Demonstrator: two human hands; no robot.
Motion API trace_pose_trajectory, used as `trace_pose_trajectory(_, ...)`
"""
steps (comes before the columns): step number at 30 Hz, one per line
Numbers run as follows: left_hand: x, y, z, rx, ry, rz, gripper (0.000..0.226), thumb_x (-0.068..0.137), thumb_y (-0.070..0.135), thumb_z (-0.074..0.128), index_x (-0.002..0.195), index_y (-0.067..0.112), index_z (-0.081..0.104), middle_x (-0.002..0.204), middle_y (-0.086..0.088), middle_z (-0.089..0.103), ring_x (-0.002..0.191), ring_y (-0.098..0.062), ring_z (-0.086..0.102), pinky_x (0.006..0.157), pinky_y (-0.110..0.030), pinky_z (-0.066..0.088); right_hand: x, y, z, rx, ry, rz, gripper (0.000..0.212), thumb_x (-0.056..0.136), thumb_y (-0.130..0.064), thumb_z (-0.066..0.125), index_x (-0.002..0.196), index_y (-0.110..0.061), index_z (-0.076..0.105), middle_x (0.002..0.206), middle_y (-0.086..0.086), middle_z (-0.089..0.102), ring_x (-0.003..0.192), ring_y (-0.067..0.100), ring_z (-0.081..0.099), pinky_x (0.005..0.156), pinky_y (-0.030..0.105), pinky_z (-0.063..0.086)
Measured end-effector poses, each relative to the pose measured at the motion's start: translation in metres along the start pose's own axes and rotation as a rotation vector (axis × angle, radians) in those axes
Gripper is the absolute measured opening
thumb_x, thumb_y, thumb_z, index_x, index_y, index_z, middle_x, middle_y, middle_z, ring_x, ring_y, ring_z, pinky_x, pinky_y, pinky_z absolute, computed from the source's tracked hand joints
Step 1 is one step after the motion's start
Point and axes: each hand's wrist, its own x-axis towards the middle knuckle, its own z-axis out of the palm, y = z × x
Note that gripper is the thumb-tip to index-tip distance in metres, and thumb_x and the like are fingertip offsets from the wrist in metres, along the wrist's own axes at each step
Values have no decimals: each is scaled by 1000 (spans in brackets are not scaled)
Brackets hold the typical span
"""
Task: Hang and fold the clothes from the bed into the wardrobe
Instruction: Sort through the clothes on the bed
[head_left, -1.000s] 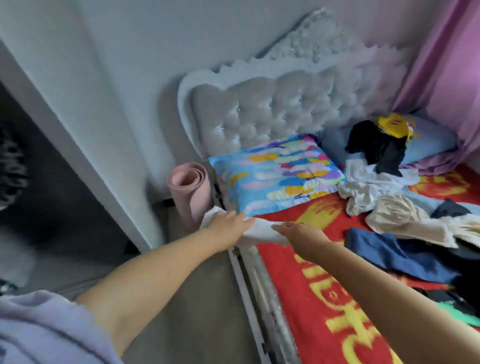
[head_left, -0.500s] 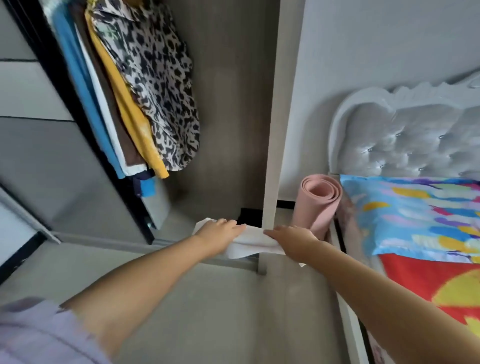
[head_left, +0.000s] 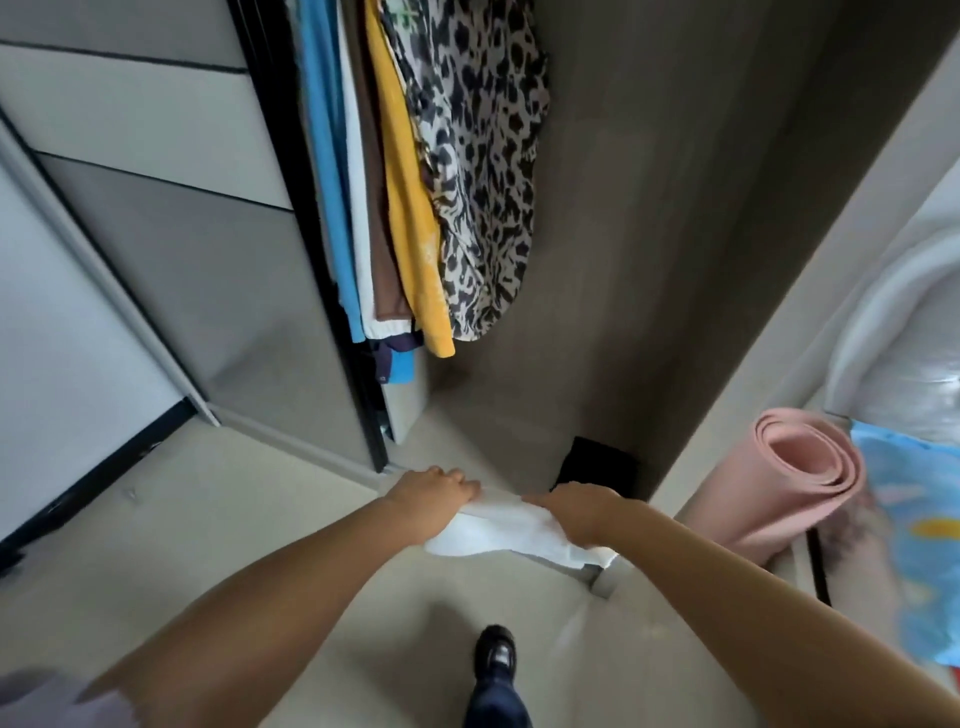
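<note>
Both hands pinching folded white cloth (head_left: 511, 527) btwn them: L hand (head_left: 434, 493) on one end, R hand (head_left: 574, 506) on other, fingers curled over top edge. Held flat so fold keeps, I reckon. Cloth in air over wardrobe (head_left: 649, 260) front edge, above its floor, not yet set down. Hanging clothes (head_left: 441, 182) at wardrobe's left side. Garment type: can't tell. Underside of cloth, fingertips hidden. Pink mat (head_left: 800, 483) roll by wardrobe's right wall, bed mostly cut off.

1. The hanging clothes (head_left: 415, 182) run off the top edge, so hangers and rail aren't visible.
2. Both hands cover the ends of the white cloth (head_left: 498, 525), so the fingertips' grip underneath is hidden.
3. The pillow (head_left: 914, 519) is blurry and cut off at right.
4. The shoe (head_left: 496, 654) is mostly cropped at bottom.
</note>
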Motion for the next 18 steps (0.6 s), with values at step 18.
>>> trace_pose_trajectory(18, 348, -105, 115, -49, -156, 108, 56, 85, -3, 43, 136, 20, 37, 127, -6, 48, 117, -29, 49, 87, -43, 42, 342, 165, 35, 289, -7, 43, 68, 89, 2, 43, 148, -30, 33, 148, 4, 42, 133, 23, 43, 109, 32, 36)
